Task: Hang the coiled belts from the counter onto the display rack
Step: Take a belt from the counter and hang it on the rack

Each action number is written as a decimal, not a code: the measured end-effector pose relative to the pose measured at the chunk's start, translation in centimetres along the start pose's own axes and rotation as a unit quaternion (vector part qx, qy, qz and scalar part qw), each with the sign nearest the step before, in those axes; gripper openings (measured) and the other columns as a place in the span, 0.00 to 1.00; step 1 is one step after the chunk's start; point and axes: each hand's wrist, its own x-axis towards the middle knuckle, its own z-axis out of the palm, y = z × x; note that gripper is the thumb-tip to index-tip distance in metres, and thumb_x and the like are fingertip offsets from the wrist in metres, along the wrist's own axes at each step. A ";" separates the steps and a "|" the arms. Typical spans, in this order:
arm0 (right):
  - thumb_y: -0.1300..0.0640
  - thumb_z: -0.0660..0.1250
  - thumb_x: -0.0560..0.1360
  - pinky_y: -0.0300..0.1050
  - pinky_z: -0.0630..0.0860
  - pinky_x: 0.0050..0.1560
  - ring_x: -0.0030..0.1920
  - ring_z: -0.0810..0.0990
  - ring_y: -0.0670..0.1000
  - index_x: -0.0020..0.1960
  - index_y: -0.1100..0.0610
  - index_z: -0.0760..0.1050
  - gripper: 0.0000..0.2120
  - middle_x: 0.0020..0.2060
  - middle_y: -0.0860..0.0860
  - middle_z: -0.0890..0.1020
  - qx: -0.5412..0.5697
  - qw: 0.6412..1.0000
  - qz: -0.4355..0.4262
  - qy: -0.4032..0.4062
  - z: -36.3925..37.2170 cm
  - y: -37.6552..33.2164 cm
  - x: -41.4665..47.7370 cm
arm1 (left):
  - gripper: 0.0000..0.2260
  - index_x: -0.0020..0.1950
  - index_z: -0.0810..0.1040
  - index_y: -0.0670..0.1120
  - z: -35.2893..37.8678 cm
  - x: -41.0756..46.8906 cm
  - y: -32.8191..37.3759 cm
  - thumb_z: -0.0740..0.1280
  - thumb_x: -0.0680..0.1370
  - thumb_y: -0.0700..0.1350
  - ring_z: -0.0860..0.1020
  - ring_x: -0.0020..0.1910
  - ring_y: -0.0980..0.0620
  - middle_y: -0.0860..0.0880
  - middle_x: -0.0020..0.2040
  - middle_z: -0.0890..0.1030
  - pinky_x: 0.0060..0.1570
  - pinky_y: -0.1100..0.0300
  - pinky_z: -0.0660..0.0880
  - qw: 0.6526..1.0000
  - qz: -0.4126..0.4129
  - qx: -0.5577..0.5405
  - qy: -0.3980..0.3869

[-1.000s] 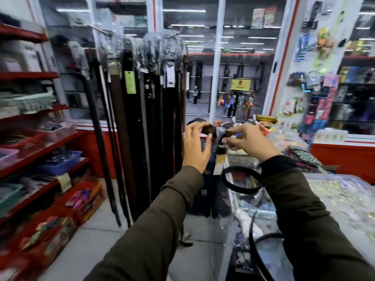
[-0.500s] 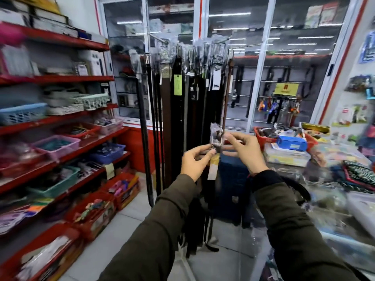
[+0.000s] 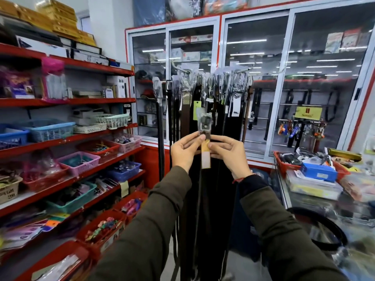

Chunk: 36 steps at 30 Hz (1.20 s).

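Observation:
I hold a dark belt upright in front of me by its buckle end. Its plastic-wrapped buckle sticks up above my fingers and a yellow-and-white tag hangs below them. My left hand pinches the belt from the left and my right hand from the right. The strap drops straight down between my arms. Just behind stands the display rack with several belts hanging from its hooks. Another coiled black belt lies on the glass counter at the lower right.
Red shelves with plastic baskets of small goods line the left side. A glass-door cabinet stands behind the rack. A red basket and a blue box sit on the counter at right. Floor space lies between shelves and rack.
My view has turned left and up toward the rack. Both hands have raised the buckle end from over the counter, and the belt now hangs uncoiled in front of the hanging belts.

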 end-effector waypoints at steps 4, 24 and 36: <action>0.62 0.73 0.75 0.50 0.84 0.51 0.49 0.88 0.56 0.57 0.60 0.83 0.11 0.46 0.59 0.88 0.044 0.998 -0.039 0.022 3.0 -2.5 3.7 | 0.16 0.61 0.81 0.39 -0.4 3.6 4.0 0.75 0.75 0.41 0.86 0.46 0.54 0.45 0.48 0.86 0.40 0.63 0.83 0.999 0.040 0.011 0.017; 0.67 0.71 0.76 0.41 0.85 0.41 0.43 0.86 0.52 0.62 0.66 0.80 0.15 0.47 0.60 0.85 0.089 0.994 -0.068 0.015 12.0 -8.5 13.7 | 0.13 0.59 0.82 0.35 -3.1 14.4 12.8 0.73 0.76 0.39 0.84 0.46 0.46 0.36 0.54 0.85 0.36 0.63 0.82 0.997 0.075 -0.019 0.029; 0.64 0.57 0.82 0.49 0.71 0.71 0.68 0.77 0.54 0.72 0.59 0.72 0.19 0.66 0.57 0.80 -0.229 0.964 -0.121 0.067 12.3 -4.2 14.2 | 0.20 0.75 0.70 0.43 -1.6 15.0 8.2 0.61 0.83 0.38 0.75 0.70 0.46 0.41 0.70 0.77 0.71 0.55 0.70 0.951 0.143 0.272 0.030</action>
